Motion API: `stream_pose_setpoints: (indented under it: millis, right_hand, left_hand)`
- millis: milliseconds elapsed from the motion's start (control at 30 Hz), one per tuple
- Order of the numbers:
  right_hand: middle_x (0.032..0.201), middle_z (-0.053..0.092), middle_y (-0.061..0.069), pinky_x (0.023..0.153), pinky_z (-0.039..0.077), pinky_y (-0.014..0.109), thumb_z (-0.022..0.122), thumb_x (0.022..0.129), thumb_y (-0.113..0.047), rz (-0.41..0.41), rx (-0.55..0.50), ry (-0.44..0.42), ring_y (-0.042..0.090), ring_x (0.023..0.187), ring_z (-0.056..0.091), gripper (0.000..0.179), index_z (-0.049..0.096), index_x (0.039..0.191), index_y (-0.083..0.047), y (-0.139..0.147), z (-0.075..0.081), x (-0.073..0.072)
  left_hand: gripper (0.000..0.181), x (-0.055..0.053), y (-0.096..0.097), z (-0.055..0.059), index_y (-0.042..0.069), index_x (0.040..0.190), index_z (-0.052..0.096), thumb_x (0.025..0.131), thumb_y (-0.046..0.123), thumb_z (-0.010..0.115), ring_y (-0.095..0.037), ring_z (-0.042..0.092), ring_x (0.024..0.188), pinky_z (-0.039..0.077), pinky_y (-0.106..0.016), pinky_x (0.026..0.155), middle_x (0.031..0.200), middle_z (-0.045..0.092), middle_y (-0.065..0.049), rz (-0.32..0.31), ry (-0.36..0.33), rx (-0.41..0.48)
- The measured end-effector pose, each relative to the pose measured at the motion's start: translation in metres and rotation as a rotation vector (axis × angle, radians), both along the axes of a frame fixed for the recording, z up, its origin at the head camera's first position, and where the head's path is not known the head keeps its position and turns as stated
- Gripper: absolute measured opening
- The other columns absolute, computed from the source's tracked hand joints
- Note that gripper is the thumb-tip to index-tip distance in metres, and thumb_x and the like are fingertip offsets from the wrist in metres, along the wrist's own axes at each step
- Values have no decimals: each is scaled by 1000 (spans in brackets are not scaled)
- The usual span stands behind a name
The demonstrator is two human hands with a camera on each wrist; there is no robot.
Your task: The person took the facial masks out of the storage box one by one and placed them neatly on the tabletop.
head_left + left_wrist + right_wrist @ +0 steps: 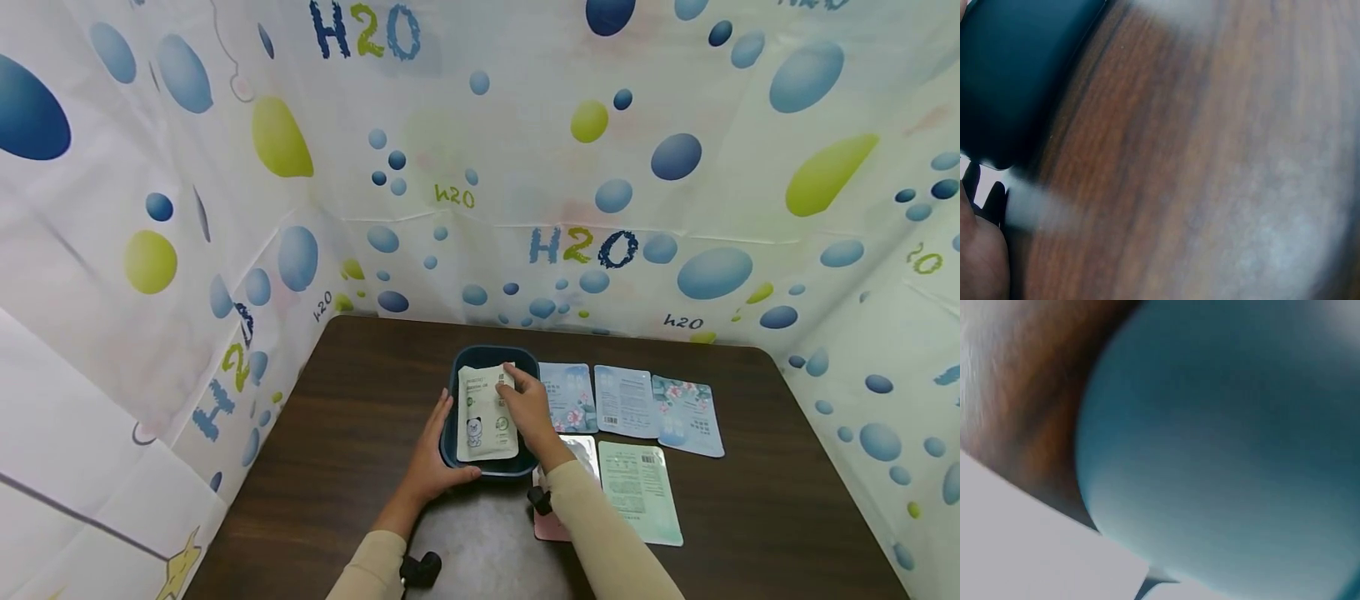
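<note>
A dark blue plastic basin (448, 446) stands on the table, with a white sheet mask packet (480, 429) with a small bear print lying in it. My left hand (432, 462) rests against the basin's near left corner, fingers straight along its left side and thumb along the front rim. In the left wrist view the basin (1022, 69) fills the upper left, and part of the hand (982, 256) shows below it. My right hand (528, 408) reaches over the basin's right rim and pinches the packet's upper right edge. The basin wall (1210, 462) fills most of the right wrist view.
To the basin's right lie three light blue packets (626, 404) in a row. Nearer me are a green packet (641, 492) and a pink and silver packet (550, 528), partly under my right forearm. A printed curtain (525, 167) hangs behind the dark wooden table (360, 392).
</note>
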State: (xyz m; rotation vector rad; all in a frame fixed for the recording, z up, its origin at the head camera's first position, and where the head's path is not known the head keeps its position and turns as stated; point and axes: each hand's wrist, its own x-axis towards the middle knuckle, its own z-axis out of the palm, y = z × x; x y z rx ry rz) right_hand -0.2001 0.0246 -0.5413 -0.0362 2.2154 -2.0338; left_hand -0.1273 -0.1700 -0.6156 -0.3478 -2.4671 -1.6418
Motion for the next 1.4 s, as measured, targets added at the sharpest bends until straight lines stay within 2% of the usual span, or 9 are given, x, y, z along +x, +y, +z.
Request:
stream_pose_setpoints:
  millis: [233, 333, 433, 700, 833, 1100, 1233, 1333, 1400]
  right_hand:
    - [144, 61, 17, 78, 55, 20, 61, 101, -15, -17, -56, 26, 28, 113, 68, 49, 53, 149, -10, 16, 15, -6]
    - [149, 57, 14, 79, 55, 19, 61, 101, -14, -27, -85, 28, 26, 123, 63, 48, 54, 148, -11, 25, 20, -8]
    - [152, 55, 11, 77, 55, 18, 61, 100, -12, -45, -121, 29, 21, 123, 63, 47, 56, 147, -12, 38, 24, -12]
    - [154, 53, 11, 76, 55, 17, 60, 100, -7, -113, -181, 63, -1, 99, 67, 46, 55, 147, -9, 80, 44, -19]
    - [155, 50, 14, 78, 54, 15, 59, 102, -9, -140, -160, 72, -2, 97, 65, 48, 52, 149, -6, 107, 56, -19]
    - [163, 42, 8, 79, 55, 14, 59, 104, -15, -207, -172, 63, -4, 105, 64, 48, 50, 150, -5, 166, 72, -14]
    - [146, 56, -2, 77, 56, 16, 63, 102, -20, -219, -215, 73, -1, 103, 66, 51, 51, 149, -6, 199, 76, -8]
    - [129, 60, -12, 74, 58, 18, 64, 102, -25, -235, -199, 70, 2, 97, 68, 50, 54, 148, -9, 224, 74, -1]
    - [131, 61, -10, 75, 57, 17, 65, 101, -25, -272, -170, 64, 2, 99, 66, 47, 58, 145, -11, 240, 71, 3]
  left_hand:
    - [125, 0, 0, 2, 19, 163, 26, 62, 42, 95, -36, 21, 158, 26, -68, 118, 174, 14, 0, 7, -10, -20]
    - [126, 0, 0, 2, 14, 163, 27, 61, 40, 96, -36, 20, 158, 24, -67, 119, 174, 15, 0, 7, -11, -12]
    - [127, 0, -1, 1, 10, 162, 27, 60, 39, 96, -37, 20, 158, 24, -67, 119, 174, 15, -4, -1, 3, -11]
    - [128, -1, -3, -2, 5, 161, 26, 59, 37, 96, -41, 22, 156, 27, -72, 114, 172, 17, -12, -22, 67, -17]
    - [129, -1, -4, -1, 4, 161, 25, 61, 43, 96, -41, 20, 156, 26, -72, 115, 173, 16, -12, -43, 65, -7]
    - [130, 1, -7, 0, 4, 161, 24, 63, 51, 95, -41, 16, 157, 23, -72, 117, 174, 13, -6, -61, 49, 11]
    - [130, 1, -9, 0, 5, 162, 24, 62, 50, 95, -40, 17, 157, 23, -71, 117, 174, 12, -2, -57, 44, 10]
    - [130, 2, -9, 0, 6, 162, 24, 61, 47, 96, -39, 17, 157, 24, -71, 117, 174, 13, -3, -55, 40, 11]
    - [130, 3, -8, 0, 6, 162, 24, 61, 43, 96, -40, 18, 157, 24, -72, 116, 174, 13, -6, -55, 44, 15]
